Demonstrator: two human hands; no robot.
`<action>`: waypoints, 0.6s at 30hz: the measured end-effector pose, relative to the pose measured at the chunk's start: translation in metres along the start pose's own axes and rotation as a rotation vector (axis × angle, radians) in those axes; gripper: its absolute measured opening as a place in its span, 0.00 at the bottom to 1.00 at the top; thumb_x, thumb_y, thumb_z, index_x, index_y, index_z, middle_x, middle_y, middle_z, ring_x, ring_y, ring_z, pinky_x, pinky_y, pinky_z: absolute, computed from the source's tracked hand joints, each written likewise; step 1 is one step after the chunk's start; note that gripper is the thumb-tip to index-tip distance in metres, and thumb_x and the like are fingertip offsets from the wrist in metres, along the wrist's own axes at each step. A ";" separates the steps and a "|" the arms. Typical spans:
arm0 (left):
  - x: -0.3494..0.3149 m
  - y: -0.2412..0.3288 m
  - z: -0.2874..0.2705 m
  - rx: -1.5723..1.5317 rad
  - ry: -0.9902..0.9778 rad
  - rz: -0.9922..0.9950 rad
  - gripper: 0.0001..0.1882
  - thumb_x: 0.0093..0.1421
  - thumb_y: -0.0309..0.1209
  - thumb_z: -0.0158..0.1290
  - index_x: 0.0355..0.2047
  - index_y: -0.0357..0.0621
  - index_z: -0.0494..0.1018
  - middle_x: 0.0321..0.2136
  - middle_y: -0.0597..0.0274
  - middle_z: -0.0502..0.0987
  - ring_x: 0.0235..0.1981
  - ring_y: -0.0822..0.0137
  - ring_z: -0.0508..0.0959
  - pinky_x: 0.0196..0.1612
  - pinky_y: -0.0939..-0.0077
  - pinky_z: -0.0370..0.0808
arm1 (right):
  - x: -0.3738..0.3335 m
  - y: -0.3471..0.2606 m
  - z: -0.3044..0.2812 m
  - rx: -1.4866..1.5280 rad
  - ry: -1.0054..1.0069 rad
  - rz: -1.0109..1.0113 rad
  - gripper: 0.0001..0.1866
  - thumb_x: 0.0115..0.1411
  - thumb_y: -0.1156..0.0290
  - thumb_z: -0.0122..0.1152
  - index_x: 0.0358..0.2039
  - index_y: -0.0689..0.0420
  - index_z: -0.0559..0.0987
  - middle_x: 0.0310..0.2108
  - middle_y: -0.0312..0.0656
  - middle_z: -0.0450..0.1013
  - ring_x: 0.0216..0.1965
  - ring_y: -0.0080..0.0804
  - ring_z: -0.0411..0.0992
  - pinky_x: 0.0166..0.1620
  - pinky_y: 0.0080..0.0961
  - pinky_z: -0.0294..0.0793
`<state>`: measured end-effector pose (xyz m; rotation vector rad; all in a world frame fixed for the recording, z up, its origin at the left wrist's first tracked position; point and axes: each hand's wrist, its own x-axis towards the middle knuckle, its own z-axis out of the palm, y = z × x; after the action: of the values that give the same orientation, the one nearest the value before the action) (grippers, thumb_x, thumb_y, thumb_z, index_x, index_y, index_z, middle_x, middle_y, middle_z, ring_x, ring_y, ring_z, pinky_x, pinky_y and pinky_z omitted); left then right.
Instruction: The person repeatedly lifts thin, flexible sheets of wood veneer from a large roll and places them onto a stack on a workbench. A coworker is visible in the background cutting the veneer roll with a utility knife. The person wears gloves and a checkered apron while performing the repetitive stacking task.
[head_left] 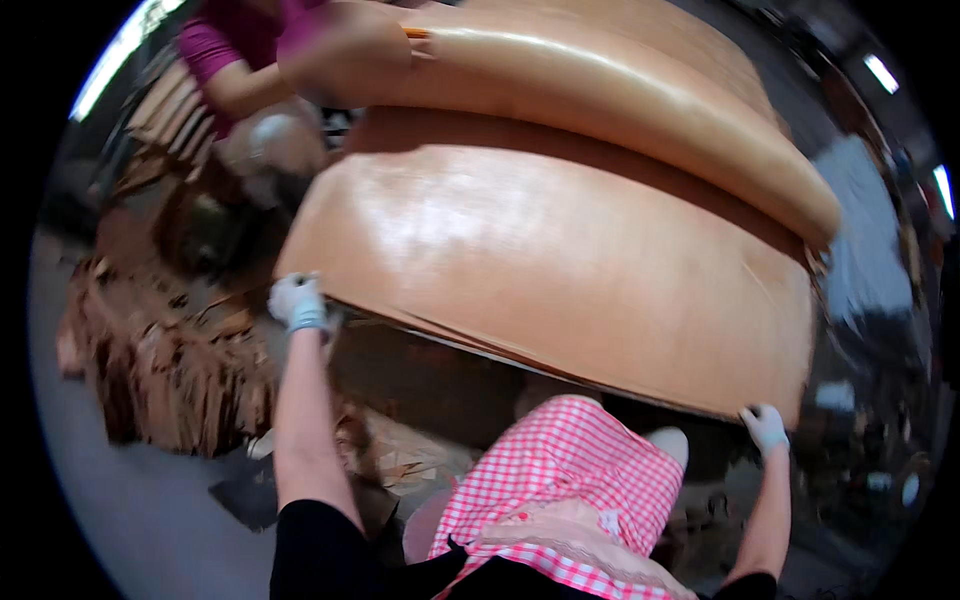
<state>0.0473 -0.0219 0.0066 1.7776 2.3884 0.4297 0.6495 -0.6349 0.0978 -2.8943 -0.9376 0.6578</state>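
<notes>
A wide, thin tan wood veneer sheet (600, 290) lies flat in front of me, its edge sitting on other layers. At its near left corner, my left hand (297, 302), in a white glove, is closed on the edge. My right hand (766, 428), gloved as well, pinches the near edge close to the right corner. Across the far side, a second veneer sheet (600, 95) bends up in a long curved roll, with a dark shadow beneath it.
A co-worker in a purple top (215, 55) is at the far left, one hand by the curved sheet. Stacked brown veneer scraps (180, 385) stand on the floor at left. Pale plastic sheeting (865, 235) hangs at right. My pink checked apron (560, 470) is close to the near edge.
</notes>
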 end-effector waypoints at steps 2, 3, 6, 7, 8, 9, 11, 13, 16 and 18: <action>-0.005 0.005 -0.010 -0.012 -0.080 -0.002 0.20 0.49 0.50 0.62 0.36 0.52 0.83 0.41 0.55 0.81 0.43 0.53 0.79 0.44 0.60 0.76 | 0.001 -0.018 -0.005 -0.025 -0.021 0.005 0.22 0.56 0.57 0.61 0.39 0.65 0.80 0.40 0.57 0.76 0.45 0.53 0.74 0.49 0.41 0.72; -0.007 0.006 -0.008 -0.052 -0.023 -0.019 0.23 0.48 0.49 0.63 0.40 0.48 0.81 0.43 0.51 0.80 0.45 0.51 0.79 0.47 0.60 0.76 | 0.003 -0.018 -0.005 -0.083 -0.023 0.036 0.23 0.55 0.55 0.61 0.39 0.65 0.80 0.41 0.57 0.76 0.46 0.52 0.74 0.50 0.41 0.71; -0.009 0.013 0.003 -0.370 -0.029 -0.166 0.39 0.44 0.43 0.70 0.53 0.39 0.70 0.50 0.43 0.75 0.49 0.50 0.77 0.54 0.60 0.73 | 0.010 0.006 0.009 -0.076 -0.008 0.090 0.23 0.54 0.54 0.61 0.37 0.63 0.81 0.39 0.56 0.77 0.44 0.50 0.75 0.48 0.40 0.72; -0.001 0.006 0.003 -0.239 0.028 -0.196 0.42 0.42 0.43 0.71 0.55 0.38 0.68 0.51 0.43 0.74 0.51 0.51 0.75 0.56 0.61 0.72 | 0.014 -0.007 0.008 -0.076 -0.052 0.092 0.24 0.54 0.52 0.62 0.39 0.62 0.81 0.41 0.56 0.77 0.46 0.51 0.74 0.50 0.41 0.72; 0.009 -0.006 0.009 -0.264 0.022 -0.169 0.45 0.41 0.45 0.72 0.57 0.39 0.66 0.53 0.43 0.73 0.53 0.51 0.74 0.56 0.62 0.72 | 0.016 -0.010 0.007 -0.099 -0.053 0.114 0.24 0.54 0.52 0.62 0.39 0.61 0.81 0.41 0.55 0.77 0.46 0.51 0.74 0.50 0.40 0.72; 0.015 -0.008 0.015 -0.234 0.012 -0.171 0.47 0.41 0.46 0.72 0.58 0.38 0.66 0.53 0.44 0.73 0.53 0.51 0.74 0.57 0.62 0.72 | 0.017 -0.009 0.007 -0.086 -0.071 0.148 0.24 0.54 0.51 0.62 0.40 0.60 0.81 0.41 0.55 0.76 0.46 0.51 0.74 0.50 0.40 0.71; 0.039 -0.031 0.024 -0.205 0.034 -0.186 0.48 0.41 0.51 0.71 0.59 0.41 0.66 0.54 0.46 0.73 0.54 0.51 0.74 0.58 0.61 0.71 | 0.022 -0.015 0.009 -0.089 -0.081 0.167 0.24 0.54 0.50 0.62 0.38 0.59 0.81 0.40 0.54 0.77 0.46 0.49 0.74 0.49 0.41 0.72; 0.042 -0.031 0.029 -0.149 0.026 -0.200 0.48 0.43 0.52 0.69 0.60 0.43 0.64 0.55 0.46 0.71 0.55 0.50 0.73 0.58 0.59 0.70 | 0.022 -0.015 0.012 -0.070 -0.109 0.224 0.23 0.53 0.50 0.63 0.38 0.57 0.81 0.40 0.52 0.77 0.45 0.47 0.75 0.48 0.40 0.73; 0.026 -0.009 0.019 -0.074 0.011 -0.221 0.48 0.44 0.53 0.67 0.62 0.44 0.62 0.57 0.47 0.70 0.56 0.50 0.71 0.59 0.58 0.69 | 0.023 -0.012 0.017 -0.041 -0.148 0.254 0.22 0.53 0.50 0.63 0.37 0.56 0.81 0.39 0.51 0.78 0.44 0.46 0.75 0.48 0.39 0.73; 0.017 0.004 0.008 0.077 0.018 -0.175 0.48 0.46 0.57 0.64 0.63 0.48 0.61 0.57 0.48 0.69 0.58 0.50 0.70 0.58 0.55 0.69 | 0.028 -0.007 0.021 -0.039 -0.156 0.250 0.22 0.52 0.50 0.64 0.37 0.56 0.82 0.40 0.51 0.78 0.45 0.47 0.75 0.49 0.39 0.73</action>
<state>0.0479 -0.0039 0.0012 1.5818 2.5779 0.3382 0.6572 -0.6151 0.0691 -3.0613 -0.6089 0.9010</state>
